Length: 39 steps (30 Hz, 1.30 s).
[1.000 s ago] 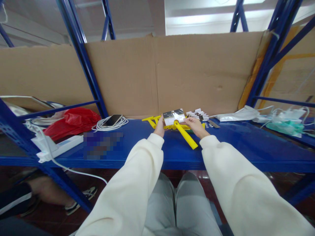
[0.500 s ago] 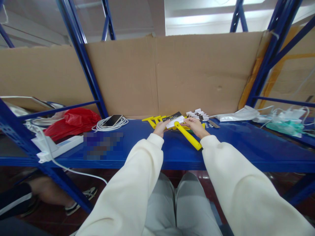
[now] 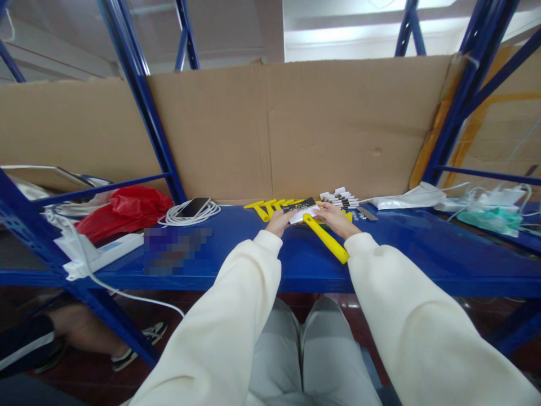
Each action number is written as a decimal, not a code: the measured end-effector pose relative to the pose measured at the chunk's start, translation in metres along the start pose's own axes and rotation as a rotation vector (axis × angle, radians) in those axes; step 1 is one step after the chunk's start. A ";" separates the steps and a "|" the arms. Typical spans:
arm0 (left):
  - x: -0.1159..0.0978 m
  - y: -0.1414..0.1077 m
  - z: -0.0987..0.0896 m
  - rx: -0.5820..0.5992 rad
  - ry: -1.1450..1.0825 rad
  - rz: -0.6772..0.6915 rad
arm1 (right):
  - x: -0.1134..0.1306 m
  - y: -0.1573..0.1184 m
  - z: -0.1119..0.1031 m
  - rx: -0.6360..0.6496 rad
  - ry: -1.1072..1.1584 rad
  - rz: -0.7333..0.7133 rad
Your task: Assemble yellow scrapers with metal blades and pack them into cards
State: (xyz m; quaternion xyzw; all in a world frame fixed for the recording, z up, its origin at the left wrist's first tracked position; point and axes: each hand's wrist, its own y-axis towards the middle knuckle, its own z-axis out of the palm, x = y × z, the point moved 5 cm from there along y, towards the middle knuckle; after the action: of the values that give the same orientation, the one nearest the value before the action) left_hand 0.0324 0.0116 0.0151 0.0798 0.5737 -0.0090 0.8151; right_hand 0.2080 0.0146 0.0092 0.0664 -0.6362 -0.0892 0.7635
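Note:
My left hand is closed on the left end of a flat black-and-white card sleeve. My right hand pinches the right end of the same piece. A yellow scraper handle sticks out from its front edge and slants down to the right, toward my right cuff. Whether a blade sits inside the sleeve is hidden. Behind my left hand lie several yellow T-shaped scraper handles in a row. Beyond my right hand is a pile of black-and-white sleeves, with a flat grey strip beside it.
On the blue shelf, a phone rests on a coiled white cable. A red plastic bag and a white power strip are at left. A cardboard sheet stands behind. Another person's leg shows below left.
The sleeve and scraper have shifted slightly toward me and to the right, tilting a little more. Both hands keep their hold, and more of the yellow handles behind shows.

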 end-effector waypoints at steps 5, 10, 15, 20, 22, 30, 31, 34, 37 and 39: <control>0.000 0.000 0.000 -0.029 0.001 -0.027 | 0.001 0.001 -0.002 -0.011 0.004 -0.042; -0.002 -0.002 -0.001 -0.067 -0.051 -0.091 | 0.000 0.007 -0.011 -0.093 0.019 -0.071; -0.002 -0.008 -0.001 -0.056 -0.054 -0.162 | 0.001 0.010 -0.022 -0.227 0.020 -0.112; -0.005 -0.012 0.003 0.072 0.074 -0.108 | -0.001 0.010 -0.028 -0.287 0.025 -0.098; -0.004 -0.012 0.004 0.126 0.104 -0.103 | -0.001 0.011 -0.029 -0.287 0.019 -0.096; -0.003 -0.013 0.007 0.205 0.155 -0.151 | 0.000 0.007 -0.021 -0.219 0.031 -0.056; -0.003 -0.013 0.007 0.196 0.154 -0.149 | 0.000 0.006 -0.019 -0.210 0.039 -0.049; -0.004 -0.013 0.006 0.154 0.150 -0.138 | 0.002 0.002 -0.014 -0.176 0.058 -0.028; -0.005 -0.011 0.004 0.112 0.147 -0.127 | 0.004 0.000 -0.009 -0.123 0.051 0.001; -0.005 -0.010 0.003 0.090 0.139 -0.124 | 0.004 -0.001 -0.006 -0.091 0.036 0.014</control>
State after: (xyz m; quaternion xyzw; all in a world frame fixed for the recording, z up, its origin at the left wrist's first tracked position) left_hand 0.0323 0.0007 0.0192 0.0812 0.6316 -0.0795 0.7670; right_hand 0.2149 0.0123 0.0113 0.0287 -0.6182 -0.1115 0.7775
